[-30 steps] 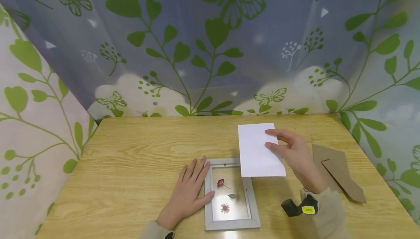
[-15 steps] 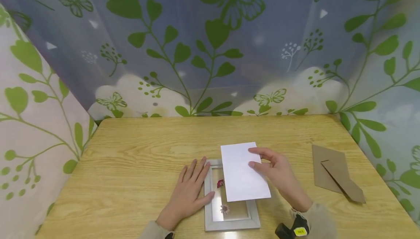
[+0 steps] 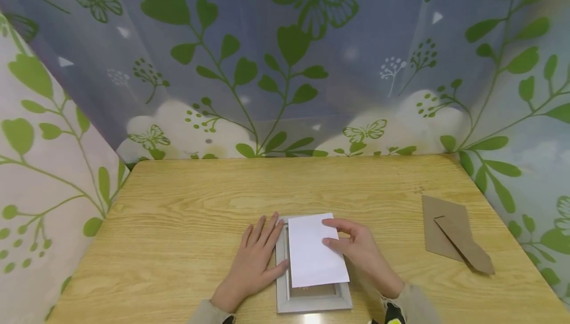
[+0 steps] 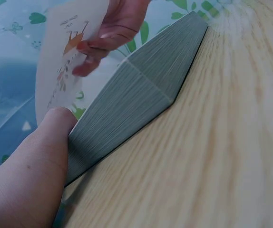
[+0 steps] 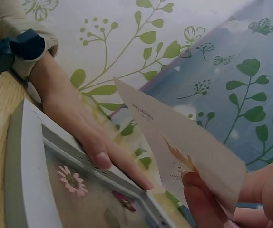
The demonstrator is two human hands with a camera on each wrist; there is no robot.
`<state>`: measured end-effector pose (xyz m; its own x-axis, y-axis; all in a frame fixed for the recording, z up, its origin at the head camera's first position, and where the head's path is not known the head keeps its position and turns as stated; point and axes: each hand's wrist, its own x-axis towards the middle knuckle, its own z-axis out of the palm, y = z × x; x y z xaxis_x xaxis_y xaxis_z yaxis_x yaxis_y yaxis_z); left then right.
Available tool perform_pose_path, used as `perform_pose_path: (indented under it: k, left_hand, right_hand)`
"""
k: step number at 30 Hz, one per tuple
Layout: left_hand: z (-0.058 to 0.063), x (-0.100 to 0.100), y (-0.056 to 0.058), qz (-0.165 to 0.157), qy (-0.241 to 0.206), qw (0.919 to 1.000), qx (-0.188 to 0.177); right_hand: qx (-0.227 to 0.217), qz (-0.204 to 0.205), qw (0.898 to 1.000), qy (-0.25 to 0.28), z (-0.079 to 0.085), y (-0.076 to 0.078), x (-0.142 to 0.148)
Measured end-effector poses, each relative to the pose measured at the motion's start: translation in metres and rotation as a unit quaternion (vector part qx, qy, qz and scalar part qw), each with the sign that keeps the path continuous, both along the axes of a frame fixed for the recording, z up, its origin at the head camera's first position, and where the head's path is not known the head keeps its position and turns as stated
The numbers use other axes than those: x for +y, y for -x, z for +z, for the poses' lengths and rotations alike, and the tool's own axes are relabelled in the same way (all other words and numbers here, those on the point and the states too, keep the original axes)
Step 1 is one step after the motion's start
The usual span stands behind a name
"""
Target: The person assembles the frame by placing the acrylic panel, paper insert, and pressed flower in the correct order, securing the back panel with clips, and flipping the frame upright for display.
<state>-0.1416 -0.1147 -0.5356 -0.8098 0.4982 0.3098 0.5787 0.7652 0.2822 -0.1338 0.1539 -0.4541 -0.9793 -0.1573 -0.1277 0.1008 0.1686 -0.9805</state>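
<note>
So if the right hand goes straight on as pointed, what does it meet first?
Probably the left hand, beyond the card the right hand pinches; height is unclear, so it might pass above.

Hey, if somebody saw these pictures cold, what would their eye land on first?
Probably the white card, pinched by the right hand over the gray frame on the wooden table, its underside printed, as the wrist views show. Next, the pink flower and dark red flower within the frame's border, clearest from the right wrist. Behind the table, the green leaf-and-butterfly backdrop fills much of the head view.
</note>
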Motion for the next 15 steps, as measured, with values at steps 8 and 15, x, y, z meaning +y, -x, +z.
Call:
perform_pose_path:
  k: [8,15]
  left_hand:
    - [0.0,-0.001,0.001,0.001,0.004,1.0,0.001]
    - [0.003,-0.002,-0.001,0.004,0.008,0.9998,-0.019]
  right_hand:
    - [-0.055,-0.032,0.998,-0.018,-0.012,0.0,-0.009]
    - [-0.087,-0.034,0.996,-0.001,-0.018,-0.001,-0.015]
